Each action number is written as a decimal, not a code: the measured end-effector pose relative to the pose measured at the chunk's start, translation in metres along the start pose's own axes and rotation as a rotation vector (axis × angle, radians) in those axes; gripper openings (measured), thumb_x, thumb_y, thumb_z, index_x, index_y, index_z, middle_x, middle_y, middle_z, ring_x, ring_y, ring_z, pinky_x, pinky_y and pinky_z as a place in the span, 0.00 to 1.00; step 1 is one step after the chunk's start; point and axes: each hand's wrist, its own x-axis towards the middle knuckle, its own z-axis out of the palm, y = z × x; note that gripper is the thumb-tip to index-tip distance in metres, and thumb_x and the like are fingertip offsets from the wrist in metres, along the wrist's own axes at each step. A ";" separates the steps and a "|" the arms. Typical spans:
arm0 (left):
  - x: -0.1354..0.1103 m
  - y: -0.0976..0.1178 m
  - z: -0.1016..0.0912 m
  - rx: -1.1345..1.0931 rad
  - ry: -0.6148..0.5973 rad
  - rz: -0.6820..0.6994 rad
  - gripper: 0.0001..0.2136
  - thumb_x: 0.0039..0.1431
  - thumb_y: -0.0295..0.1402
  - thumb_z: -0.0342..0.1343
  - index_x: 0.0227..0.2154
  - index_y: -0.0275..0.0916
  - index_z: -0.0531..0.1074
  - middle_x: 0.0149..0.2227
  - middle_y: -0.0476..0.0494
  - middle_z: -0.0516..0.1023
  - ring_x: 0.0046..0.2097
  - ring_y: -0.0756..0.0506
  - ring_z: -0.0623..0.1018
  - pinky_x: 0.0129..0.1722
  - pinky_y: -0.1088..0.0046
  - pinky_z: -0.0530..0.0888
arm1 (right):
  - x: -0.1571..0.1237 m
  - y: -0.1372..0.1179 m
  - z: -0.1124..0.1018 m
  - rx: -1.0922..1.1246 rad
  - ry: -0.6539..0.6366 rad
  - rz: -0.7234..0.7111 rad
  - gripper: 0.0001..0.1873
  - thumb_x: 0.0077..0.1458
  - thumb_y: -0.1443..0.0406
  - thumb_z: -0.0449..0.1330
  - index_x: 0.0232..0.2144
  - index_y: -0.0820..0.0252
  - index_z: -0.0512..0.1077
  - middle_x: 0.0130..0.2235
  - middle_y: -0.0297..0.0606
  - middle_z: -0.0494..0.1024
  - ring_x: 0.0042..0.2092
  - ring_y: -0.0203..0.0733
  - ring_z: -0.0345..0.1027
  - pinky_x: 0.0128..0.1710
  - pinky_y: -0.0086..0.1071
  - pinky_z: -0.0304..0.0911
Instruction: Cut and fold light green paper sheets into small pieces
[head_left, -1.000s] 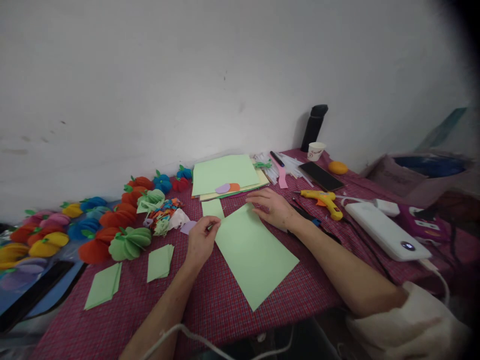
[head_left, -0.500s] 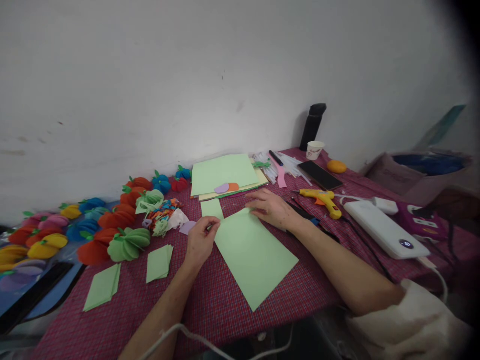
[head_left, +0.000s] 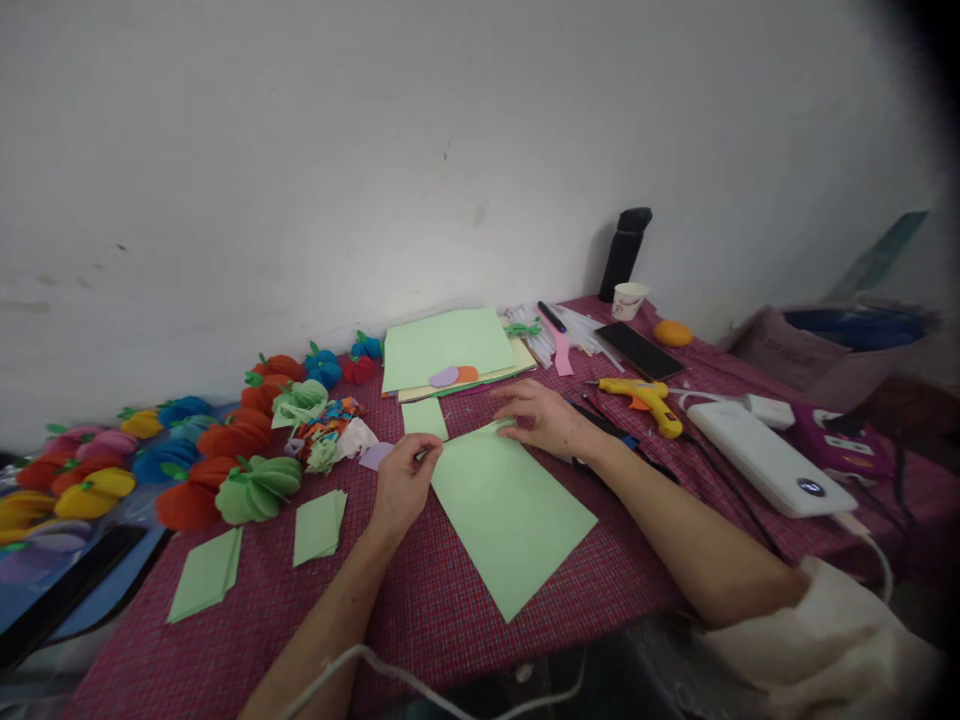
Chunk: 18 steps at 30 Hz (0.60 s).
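Observation:
A light green paper sheet (head_left: 510,510) lies on the red checked tablecloth (head_left: 420,610) in front of me. My left hand (head_left: 401,480) pinches the sheet's far left corner. My right hand (head_left: 544,415) grips the far right corner, and the far edge between the two hands is lifted slightly off the cloth. A small green paper piece (head_left: 424,417) lies just beyond the sheet.
A stack of green and yellow sheets (head_left: 450,348) lies further back. Paper fruit shapes (head_left: 225,440) line the left side, with folded green pieces (head_left: 319,525) nearby. To the right are a yellow glue gun (head_left: 649,398), a white power bank (head_left: 769,460), a phone (head_left: 641,350), a cup (head_left: 628,299) and a black bottle (head_left: 626,252).
The sheet's far edge has risen a little as my right hand's fingers curled onto the corner. My left hand has stayed on its corner.

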 end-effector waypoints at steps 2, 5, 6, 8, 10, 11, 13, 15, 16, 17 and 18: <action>0.000 -0.002 0.001 -0.024 -0.004 -0.024 0.06 0.53 0.34 0.49 0.30 0.39 0.70 0.31 0.47 0.73 0.34 0.48 0.72 0.33 0.74 0.67 | 0.000 -0.002 -0.001 -0.031 -0.029 -0.019 0.11 0.51 0.63 0.56 0.37 0.57 0.73 0.47 0.43 0.69 0.47 0.44 0.61 0.45 0.41 0.59; 0.000 -0.008 0.004 -0.085 0.002 -0.075 0.06 0.52 0.34 0.49 0.30 0.39 0.69 0.31 0.47 0.74 0.34 0.48 0.72 0.31 0.75 0.67 | 0.001 -0.006 0.000 -0.079 -0.057 -0.037 0.12 0.52 0.64 0.55 0.39 0.57 0.73 0.48 0.44 0.69 0.47 0.44 0.61 0.45 0.42 0.60; 0.000 -0.010 0.005 -0.109 0.002 -0.093 0.06 0.52 0.34 0.50 0.30 0.39 0.69 0.30 0.48 0.74 0.33 0.48 0.73 0.30 0.76 0.67 | 0.001 -0.008 0.000 -0.095 -0.065 -0.041 0.12 0.52 0.64 0.56 0.40 0.57 0.72 0.48 0.44 0.69 0.47 0.45 0.61 0.45 0.42 0.60; 0.001 -0.012 0.006 -0.163 0.002 -0.123 0.06 0.51 0.35 0.50 0.29 0.39 0.69 0.29 0.48 0.74 0.33 0.49 0.73 0.30 0.76 0.67 | 0.002 -0.009 0.002 -0.124 -0.079 -0.049 0.13 0.51 0.64 0.56 0.40 0.58 0.72 0.48 0.44 0.70 0.47 0.45 0.61 0.45 0.41 0.60; 0.002 -0.014 0.007 -0.224 -0.002 -0.151 0.06 0.50 0.35 0.51 0.29 0.39 0.69 0.29 0.48 0.74 0.32 0.49 0.73 0.30 0.76 0.67 | 0.002 -0.010 0.004 -0.141 -0.080 -0.053 0.13 0.52 0.65 0.55 0.40 0.58 0.72 0.48 0.43 0.70 0.47 0.45 0.62 0.45 0.40 0.60; 0.002 -0.015 0.007 -0.254 -0.008 -0.165 0.06 0.50 0.35 0.51 0.29 0.39 0.69 0.28 0.49 0.73 0.31 0.49 0.73 0.30 0.76 0.68 | 0.002 -0.010 0.005 -0.145 -0.074 -0.050 0.13 0.52 0.65 0.55 0.40 0.57 0.72 0.48 0.42 0.70 0.48 0.44 0.62 0.46 0.40 0.60; 0.003 -0.015 0.008 -0.311 -0.018 -0.195 0.06 0.49 0.34 0.52 0.29 0.38 0.68 0.28 0.49 0.73 0.30 0.50 0.72 0.30 0.77 0.68 | 0.002 -0.009 0.007 -0.140 -0.054 -0.028 0.12 0.54 0.66 0.53 0.40 0.57 0.72 0.49 0.42 0.69 0.48 0.44 0.63 0.46 0.40 0.60; 0.003 -0.015 0.008 -0.359 -0.022 -0.217 0.06 0.49 0.34 0.53 0.29 0.38 0.68 0.28 0.50 0.73 0.30 0.51 0.72 0.30 0.77 0.68 | 0.001 -0.008 0.009 -0.106 -0.037 0.009 0.13 0.55 0.66 0.52 0.40 0.57 0.73 0.49 0.43 0.70 0.48 0.43 0.64 0.46 0.38 0.62; 0.003 -0.015 0.008 -0.379 -0.020 -0.225 0.06 0.49 0.34 0.53 0.29 0.38 0.68 0.27 0.50 0.72 0.30 0.51 0.72 0.30 0.77 0.68 | 0.000 -0.008 0.011 -0.080 -0.027 0.032 0.13 0.56 0.66 0.51 0.39 0.57 0.73 0.49 0.43 0.70 0.48 0.42 0.65 0.45 0.37 0.62; 0.003 -0.015 0.008 -0.397 -0.017 -0.231 0.06 0.48 0.33 0.54 0.29 0.38 0.68 0.27 0.50 0.72 0.30 0.51 0.72 0.30 0.77 0.68 | 0.000 -0.008 0.012 -0.051 -0.012 0.058 0.13 0.56 0.65 0.50 0.38 0.57 0.73 0.49 0.42 0.70 0.48 0.41 0.66 0.44 0.35 0.63; 0.003 -0.014 0.008 -0.410 -0.017 -0.235 0.06 0.48 0.33 0.54 0.29 0.37 0.68 0.27 0.50 0.72 0.30 0.51 0.72 0.30 0.77 0.68 | 0.000 -0.007 0.014 -0.018 0.010 0.083 0.12 0.56 0.65 0.50 0.37 0.57 0.73 0.48 0.42 0.71 0.47 0.40 0.66 0.44 0.34 0.63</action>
